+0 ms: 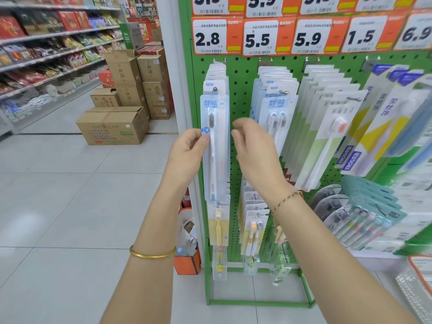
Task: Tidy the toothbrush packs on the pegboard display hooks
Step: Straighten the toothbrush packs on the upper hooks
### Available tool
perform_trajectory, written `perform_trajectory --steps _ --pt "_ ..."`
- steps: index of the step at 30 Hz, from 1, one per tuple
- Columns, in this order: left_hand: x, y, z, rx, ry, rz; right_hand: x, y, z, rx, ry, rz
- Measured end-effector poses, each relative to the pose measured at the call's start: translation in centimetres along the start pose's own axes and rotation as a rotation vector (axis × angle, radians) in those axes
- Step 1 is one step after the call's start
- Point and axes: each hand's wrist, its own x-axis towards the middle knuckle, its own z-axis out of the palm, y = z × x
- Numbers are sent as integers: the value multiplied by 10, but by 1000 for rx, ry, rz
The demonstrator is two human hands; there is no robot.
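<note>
The left hand [187, 149] pinches the front pack [217, 146] below its hook [214, 89]; the right hand [254, 148] is loose, empty. A tug could unhook it.

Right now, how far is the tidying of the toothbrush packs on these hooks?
Looks done: the two-brush packs hang roughly straight. In hand: the left hand pinches the front single-brush pack by its edge; the right hand hovers free beside it. Left: the white-brush packs further right appear slanted.

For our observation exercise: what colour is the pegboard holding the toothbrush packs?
Green, dotted with dark holes; the head view shows the pegboard best.
</note>
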Motion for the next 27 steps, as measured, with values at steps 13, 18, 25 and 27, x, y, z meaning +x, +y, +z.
perform_trajectory --steps 13,18,25,27 --pt "5 -4 -3 56 64 -18 36 -10 14 106 125 59" --pt "2 -2 -4 18 109 -5 39 -9 17 167 120 102" --pt "-1 4 -2 -6 149 18 39 -10 21 120 162 81" --pt "-2 4 -2 12 164 33 36 -10 21 116 206 60"
